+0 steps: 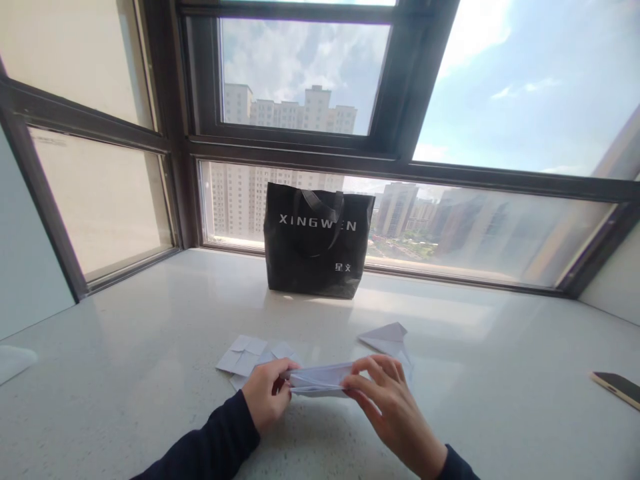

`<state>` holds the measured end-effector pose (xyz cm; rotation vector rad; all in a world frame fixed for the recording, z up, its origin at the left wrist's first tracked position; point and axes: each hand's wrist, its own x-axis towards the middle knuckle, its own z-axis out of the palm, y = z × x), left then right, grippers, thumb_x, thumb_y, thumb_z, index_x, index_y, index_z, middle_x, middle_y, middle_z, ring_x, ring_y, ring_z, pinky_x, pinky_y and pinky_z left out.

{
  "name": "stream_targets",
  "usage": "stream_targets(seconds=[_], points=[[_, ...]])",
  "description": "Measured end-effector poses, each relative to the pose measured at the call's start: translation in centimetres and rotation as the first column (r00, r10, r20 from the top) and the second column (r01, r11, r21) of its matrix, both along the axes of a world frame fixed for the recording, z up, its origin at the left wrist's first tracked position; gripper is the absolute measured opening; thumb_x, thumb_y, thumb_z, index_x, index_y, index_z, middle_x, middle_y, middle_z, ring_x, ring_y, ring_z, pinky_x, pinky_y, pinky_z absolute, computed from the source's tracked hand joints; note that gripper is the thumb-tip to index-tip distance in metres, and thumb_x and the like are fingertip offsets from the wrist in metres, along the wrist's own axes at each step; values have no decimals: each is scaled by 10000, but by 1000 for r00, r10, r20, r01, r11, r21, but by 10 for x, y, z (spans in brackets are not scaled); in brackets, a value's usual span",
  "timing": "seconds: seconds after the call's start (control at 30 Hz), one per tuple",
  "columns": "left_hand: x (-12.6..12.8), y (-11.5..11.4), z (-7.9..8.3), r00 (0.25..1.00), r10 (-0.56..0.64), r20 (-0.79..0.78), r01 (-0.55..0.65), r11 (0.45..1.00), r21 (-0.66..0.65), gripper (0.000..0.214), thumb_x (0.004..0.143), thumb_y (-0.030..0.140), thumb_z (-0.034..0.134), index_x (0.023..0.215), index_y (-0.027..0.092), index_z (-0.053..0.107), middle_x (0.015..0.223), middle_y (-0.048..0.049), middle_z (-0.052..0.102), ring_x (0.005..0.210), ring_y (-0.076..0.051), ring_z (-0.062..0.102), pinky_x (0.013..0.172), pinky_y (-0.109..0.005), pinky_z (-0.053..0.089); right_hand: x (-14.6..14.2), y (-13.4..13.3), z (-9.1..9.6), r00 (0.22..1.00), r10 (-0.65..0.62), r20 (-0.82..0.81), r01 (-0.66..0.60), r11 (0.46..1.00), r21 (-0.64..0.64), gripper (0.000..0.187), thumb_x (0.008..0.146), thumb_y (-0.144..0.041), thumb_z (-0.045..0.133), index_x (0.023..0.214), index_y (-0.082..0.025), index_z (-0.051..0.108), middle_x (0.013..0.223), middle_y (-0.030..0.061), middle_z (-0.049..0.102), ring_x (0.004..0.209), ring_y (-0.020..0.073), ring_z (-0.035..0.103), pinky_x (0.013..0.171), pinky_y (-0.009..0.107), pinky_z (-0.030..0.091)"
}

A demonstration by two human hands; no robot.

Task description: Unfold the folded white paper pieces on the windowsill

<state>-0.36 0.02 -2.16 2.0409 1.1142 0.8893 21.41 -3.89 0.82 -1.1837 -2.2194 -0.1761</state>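
A folded sheet of white paper (320, 381) is held up between my two hands, its layers parted along the top so a hollow shows. My left hand (267, 393) pinches its left end with thumb and fingers. At the right end, my right hand (383, 397) grips the paper's edge, fingers bent over it. Behind my left hand lie folded white paper pieces (243, 355), partly hidden by the hand. Beyond my right hand rests another folded white paper with a pointed tip (385, 337), its lower part covered by my fingers.
A black tote bag (315, 247) with white lettering stands upright at the back of the pale speckled counter (150, 373), against the window (490, 227). A phone (620, 387) lies at the right edge. Something whitish and translucent (15, 361) sits at the far left.
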Motion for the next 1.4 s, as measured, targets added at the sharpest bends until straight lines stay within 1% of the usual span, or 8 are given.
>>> stream_targets(seconds=[0.13,0.3,0.4,0.53,0.7,1.0,1.17,1.4], points=[[-2,-2,7,999,4,-42,-3,1000,23,311,610,111,324,771,137,589,532,11,561,471,-117,485,473,-198,365,-1,-2,4,996,16,87,-19,999,36,133,758,-172,498,790,-257,595,1108,45,523,1062,252,401,860,424,310],[-9,-1,12,993,-52,-103,64,991,118,316,617,118,288,716,143,588,565,-11,545,572,-151,517,555,-234,405,-9,-2,0,991,124,41,-111,966,-236,153,806,-131,413,798,-196,551,770,36,615,737,165,540,702,314,410],[-11,-3,14,990,-65,-123,95,963,251,304,633,113,296,721,147,586,751,-59,576,740,-177,523,675,-274,413,-13,-2,-6,992,118,-39,-124,959,-253,153,818,-163,411,807,-190,561,767,41,612,712,161,536,656,292,414],[-8,-9,15,981,-44,-191,114,921,373,284,754,213,336,912,164,566,907,-73,571,845,-195,496,759,-317,378,-16,-4,-10,987,114,-113,-140,957,-253,153,813,-177,429,812,-196,581,762,33,617,710,154,540,653,278,421],[-2,-14,12,886,42,-462,222,836,502,418,771,465,385,1049,173,495,858,-76,577,762,-229,493,686,-366,332,-19,-6,-11,989,65,-130,-95,966,-241,172,804,-176,449,912,-205,580,786,32,627,723,154,553,666,275,433],[3,-6,-8,744,191,-640,372,677,635,216,859,317,316,970,181,442,713,-9,554,591,-159,495,560,-295,302,-20,-6,-7,989,150,-2,-145,958,-249,317,812,-161,451,1111,-256,498,878,32,619,755,155,525,682,287,421],[5,-3,-12,750,190,-633,393,643,658,176,868,297,303,835,181,430,630,12,545,517,-145,489,484,-268,276,-16,-4,-12,993,114,30,-102,960,-259,295,818,-200,450,1102,-251,512,789,31,617,718,156,529,667,287,415],[8,-2,-13,820,138,-555,372,608,701,370,896,292,142,722,171,445,561,-1,551,464,-135,488,442,-265,263,-15,-1,-16,994,70,-83,-94,935,-341,215,803,-229,470,970,-232,605,749,32,635,704,150,552,656,262,412]])
